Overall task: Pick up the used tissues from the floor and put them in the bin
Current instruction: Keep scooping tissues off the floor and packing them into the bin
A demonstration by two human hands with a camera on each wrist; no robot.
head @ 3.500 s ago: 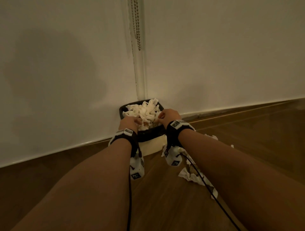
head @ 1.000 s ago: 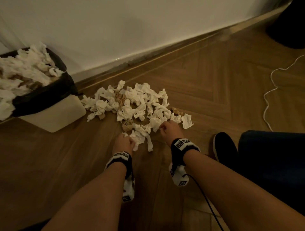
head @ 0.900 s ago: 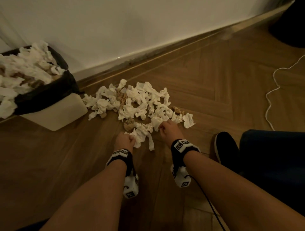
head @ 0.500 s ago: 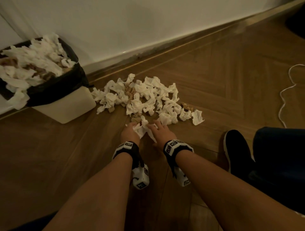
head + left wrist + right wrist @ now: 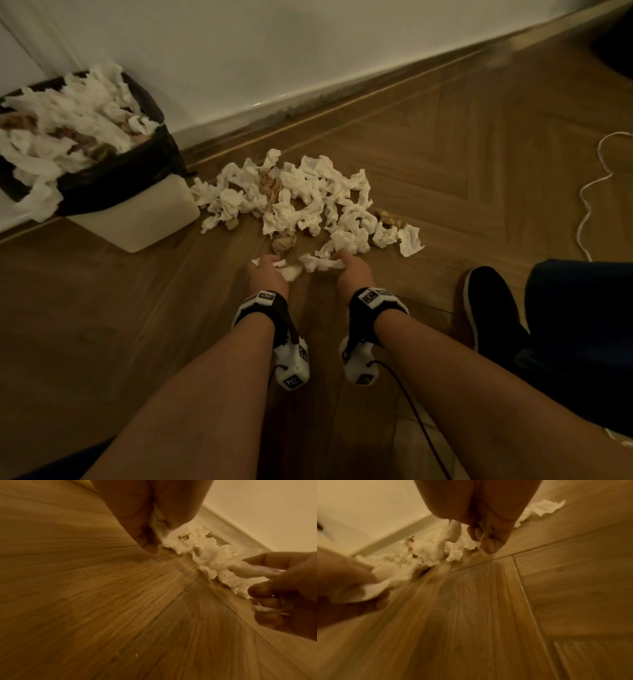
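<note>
Task judged partly complete. The bin (image 5: pixel 137 219), lined with a black bag, stands by the wall well to the left of both hands and is heaped with tissues above its rim, so earlier loads appear deposited. A large pile of used tissues (image 5: pixel 301 198) remains on the wood floor (image 5: pixel 102 342), just beyond the fingertips; most of the visible work is outstanding, and bin capacity looks a likely constraint. The left hand (image 5: pixel 269 274) has its fingers curled round a small white wad at the near edge of the pile. The right hand (image 5: pixel 352 270) likewise pinches a crumpled strip, which trails back toward the pile. Neither load has been carried to the bin. The head view alone shows the bin, the full extent of the pile, a white cord (image 5: pixel 589 192) on the floor far right, and a dark shoe (image 5: pixel 493 308) beside the right forearm. The left wrist view confirms tissue clamped between thumb and fingers of the left hand (image 5: pixel 150 520), and shows the opposite hand's fingers (image 5: pixel 267 601) closed on paper. The right wrist view is blurred but shows tissue under that hand's fingers (image 5: pixel 486 536).
</note>
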